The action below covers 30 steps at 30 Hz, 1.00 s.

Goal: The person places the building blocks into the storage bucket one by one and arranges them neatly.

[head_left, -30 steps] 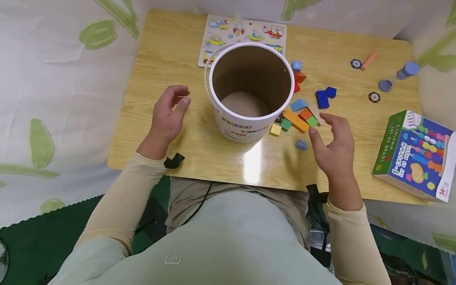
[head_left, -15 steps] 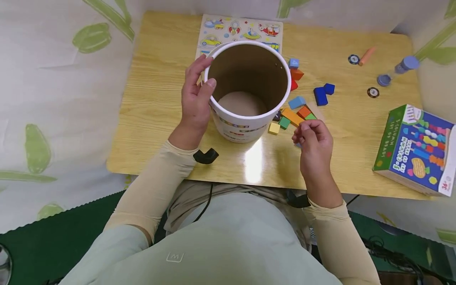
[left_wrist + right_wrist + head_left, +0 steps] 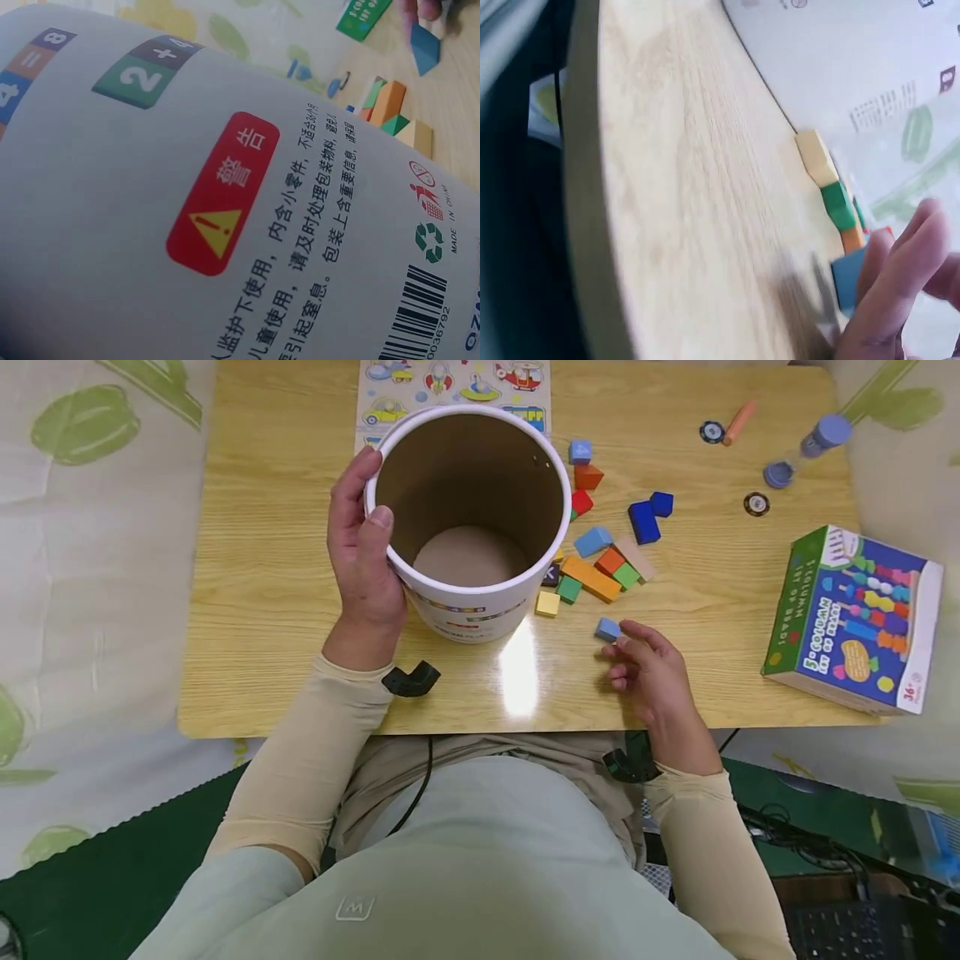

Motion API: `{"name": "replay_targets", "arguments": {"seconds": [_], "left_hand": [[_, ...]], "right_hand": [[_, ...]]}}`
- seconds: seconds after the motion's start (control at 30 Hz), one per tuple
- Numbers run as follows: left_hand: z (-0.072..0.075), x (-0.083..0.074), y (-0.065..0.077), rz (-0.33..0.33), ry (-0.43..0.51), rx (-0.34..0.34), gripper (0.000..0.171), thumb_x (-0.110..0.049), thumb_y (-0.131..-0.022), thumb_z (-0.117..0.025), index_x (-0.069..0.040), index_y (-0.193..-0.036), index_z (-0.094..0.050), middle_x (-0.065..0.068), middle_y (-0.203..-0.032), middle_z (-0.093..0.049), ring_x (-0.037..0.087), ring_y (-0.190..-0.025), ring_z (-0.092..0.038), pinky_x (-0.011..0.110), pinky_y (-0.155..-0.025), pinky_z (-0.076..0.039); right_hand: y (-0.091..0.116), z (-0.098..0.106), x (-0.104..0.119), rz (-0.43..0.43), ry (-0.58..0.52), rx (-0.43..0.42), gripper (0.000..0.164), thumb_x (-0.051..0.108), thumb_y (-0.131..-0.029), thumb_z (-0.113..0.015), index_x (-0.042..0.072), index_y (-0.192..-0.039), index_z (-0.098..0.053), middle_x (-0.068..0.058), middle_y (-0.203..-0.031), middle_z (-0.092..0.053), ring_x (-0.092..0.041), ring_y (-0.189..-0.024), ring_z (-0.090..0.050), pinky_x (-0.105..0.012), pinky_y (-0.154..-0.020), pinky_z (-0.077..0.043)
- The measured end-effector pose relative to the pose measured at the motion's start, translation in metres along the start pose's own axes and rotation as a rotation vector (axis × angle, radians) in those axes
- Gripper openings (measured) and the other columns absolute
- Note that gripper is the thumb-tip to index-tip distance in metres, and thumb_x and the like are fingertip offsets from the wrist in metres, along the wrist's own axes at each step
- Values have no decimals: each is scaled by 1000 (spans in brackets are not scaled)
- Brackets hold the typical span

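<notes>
My left hand (image 3: pixel 363 556) holds the white bucket (image 3: pixel 468 602) at its left side, thumb over the rim and fingers along the outer wall. The bucket stands upright with its brown inside bare to the bottom. In the left wrist view the printed bucket wall (image 3: pixel 127 202) fills most of the picture. My right hand (image 3: pixel 648 672) is low over the table, fingers loosely bent, fingertips right at a small blue block (image 3: pixel 607 629). That blue block (image 3: pixel 847 279) is partly hidden by a finger in the right wrist view.
Several coloured blocks, among them an orange one (image 3: pixel 590 578) and a dark blue one (image 3: pixel 643 522), lie right of the bucket. Behind it is a picture board (image 3: pixel 457 385). Farther right are a bead-set box (image 3: pixel 855 618), an hourglass (image 3: pixel 806 452), two chips and an orange stick (image 3: pixel 740 422).
My left hand has come right onto the bucket rim and taken hold. The right hand has moved in to the small blue block, its fingers more bent. The head view has shifted.
</notes>
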<state>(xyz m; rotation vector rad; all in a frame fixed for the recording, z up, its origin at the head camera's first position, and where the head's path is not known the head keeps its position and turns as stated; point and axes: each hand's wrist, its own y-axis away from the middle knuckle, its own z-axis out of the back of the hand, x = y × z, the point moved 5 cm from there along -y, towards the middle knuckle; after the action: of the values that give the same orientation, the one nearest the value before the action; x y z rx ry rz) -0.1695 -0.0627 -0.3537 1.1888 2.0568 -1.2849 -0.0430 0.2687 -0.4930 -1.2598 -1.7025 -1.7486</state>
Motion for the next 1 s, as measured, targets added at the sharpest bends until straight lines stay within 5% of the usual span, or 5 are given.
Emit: {"name": "replay_targets", "arguments": {"seconds": [0.17,0.37,0.57,0.77,1.0], "left_hand": [[-3,-8,-1,5,-22,24,50,-10,-77,-39,8,-123,-45,17,-127,-51,43,-119,-38,54,-102,-30],[-5,-8,-3,1,-7,55,49,-8,-77,-39,8,-123,-45,17,-126,-50,45,-118,-37,55,-102,-30],[-5,-15,-2,19,-54,79,49,-7,-80,-38,11,-125,-39,17,-129,-48,43,-121,-36,55,-101,-32],[-8,-20,0,7,-81,90,49,-9,-81,-37,14,-125,-35,27,-130,-43,45,-120,-36,58,-100,-32],[-7,-26,0,0,-103,71,50,-9,-81,-39,16,-124,-37,33,-129,-37,43,-120,-37,59,-100,-30]], "right_hand": [[-6,-17,0,-86,-84,103,51,18,-89,-64,16,-137,-45,-12,-104,-70,-17,-59,-64,-28,-54,-53],[-1,-23,6,-87,-95,100,47,15,-89,-64,10,-133,-49,-14,-118,-64,-21,-77,-70,-31,-63,-56],[30,-42,60,80,-165,203,45,11,-89,-63,4,-131,-48,-15,-112,-67,-25,-75,-70,-31,-61,-56],[80,-75,139,352,-399,489,37,-3,-92,-50,-7,-128,-46,-26,-108,-65,-31,-69,-69,-33,-55,-55],[117,-136,179,415,-439,802,36,-5,-89,-51,-10,-125,-48,-30,-106,-63,-34,-66,-67,-35,-53,-55]]}}
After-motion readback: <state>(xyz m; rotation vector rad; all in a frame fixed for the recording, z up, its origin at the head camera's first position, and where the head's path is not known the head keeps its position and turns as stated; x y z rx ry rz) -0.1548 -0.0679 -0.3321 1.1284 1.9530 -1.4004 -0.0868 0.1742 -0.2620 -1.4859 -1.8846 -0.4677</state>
